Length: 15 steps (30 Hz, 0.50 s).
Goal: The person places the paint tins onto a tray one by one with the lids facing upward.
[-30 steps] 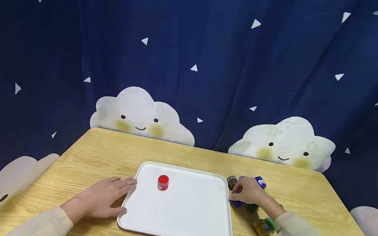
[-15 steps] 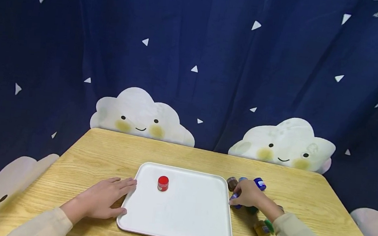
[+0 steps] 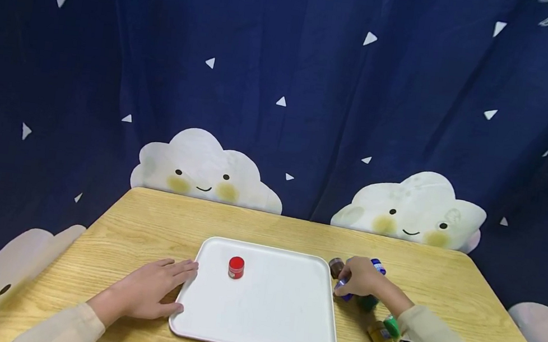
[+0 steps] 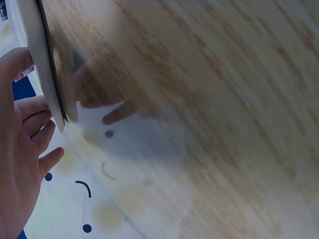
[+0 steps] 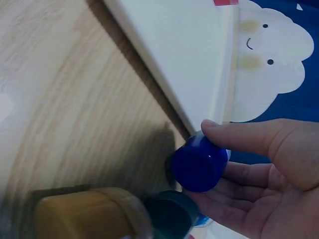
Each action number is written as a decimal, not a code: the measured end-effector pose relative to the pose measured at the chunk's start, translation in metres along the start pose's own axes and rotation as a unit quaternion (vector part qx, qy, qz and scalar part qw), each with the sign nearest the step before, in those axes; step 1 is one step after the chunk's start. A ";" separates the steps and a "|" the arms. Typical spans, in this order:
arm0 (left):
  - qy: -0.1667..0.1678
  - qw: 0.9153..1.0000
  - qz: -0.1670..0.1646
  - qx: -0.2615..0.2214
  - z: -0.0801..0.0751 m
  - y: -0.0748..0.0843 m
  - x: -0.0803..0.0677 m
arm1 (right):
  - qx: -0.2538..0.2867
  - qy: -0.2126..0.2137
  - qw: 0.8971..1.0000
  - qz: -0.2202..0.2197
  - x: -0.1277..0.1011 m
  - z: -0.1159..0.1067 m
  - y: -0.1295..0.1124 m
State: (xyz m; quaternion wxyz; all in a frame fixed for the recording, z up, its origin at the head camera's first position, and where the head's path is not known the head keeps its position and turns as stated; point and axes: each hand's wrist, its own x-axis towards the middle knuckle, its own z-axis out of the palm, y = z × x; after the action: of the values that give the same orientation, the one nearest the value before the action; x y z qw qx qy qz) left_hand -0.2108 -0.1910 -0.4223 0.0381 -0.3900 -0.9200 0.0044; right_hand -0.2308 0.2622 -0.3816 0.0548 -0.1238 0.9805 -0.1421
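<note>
The right hand [image 3: 360, 278] pinches a small blue-capped jar [image 5: 198, 164] between thumb and curled fingers, just off the right edge of the white tray [image 3: 286, 330]. In the right wrist view the thumb lies over the top of the cap and the other fingers cup it from below, so the hold looks light rather than wrapped round. The jar sits low, close to the worktop [image 3: 157, 220] (whether it touches the wood or has just cleared it I cannot tell).

Crowding is the main risk. Right under and behind the right hand lie a dark green-capped jar [image 5: 172, 216] and a tan jar [image 5: 89, 214], nearly touching the blue one, and in the head view a brown jar [image 3: 336, 266] stands just ahead of the fingers, with another blue jar [image 3: 377, 266] beyond the knuckles. If the hand drags sideways rather than lifting clear, it would likely knock these neighbours and set them rolling across the wood. The tray's raised rim is also close to the fingertips, so a low carry could catch the jar's base on it and tip it out of so shallow a pinch. A smooth round cap held by fingertips alone may also twist or slip.

The left hand [image 3: 151, 287] lies flat with fingers extended, its fingertips against the tray's left edge, holding nothing. If it eased off, a bump from the right could slide the tray, and the red-capped jar [image 3: 236, 266] standing on it beyond the left fingertips could topple.
</note>
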 end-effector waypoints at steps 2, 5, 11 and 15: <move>-0.001 1.000 -0.002 -0.001 0.000 0.000 0.000 | 0.012 -0.008 1.000 0.011 0.001 -0.004 -0.001; -0.002 1.000 -0.004 -0.002 0.000 0.000 0.000 | 0.031 -0.025 0.999 0.026 0.002 -0.009 -0.004; -0.007 1.000 -0.005 -0.005 -0.001 0.000 0.001 | 0.066 -0.042 0.997 0.013 0.005 -0.017 -0.010; -0.009 1.000 -0.006 -0.006 -0.002 0.000 0.001 | 0.085 -0.058 0.995 -0.017 0.010 -0.020 -0.018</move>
State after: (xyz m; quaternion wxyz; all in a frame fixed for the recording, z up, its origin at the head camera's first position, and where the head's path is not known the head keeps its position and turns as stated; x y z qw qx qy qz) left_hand -0.2111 -0.1904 -0.4207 0.0276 -0.3851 -0.9224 0.0020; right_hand -0.2394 0.2479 -0.3578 0.1191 -0.1432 0.9579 -0.2184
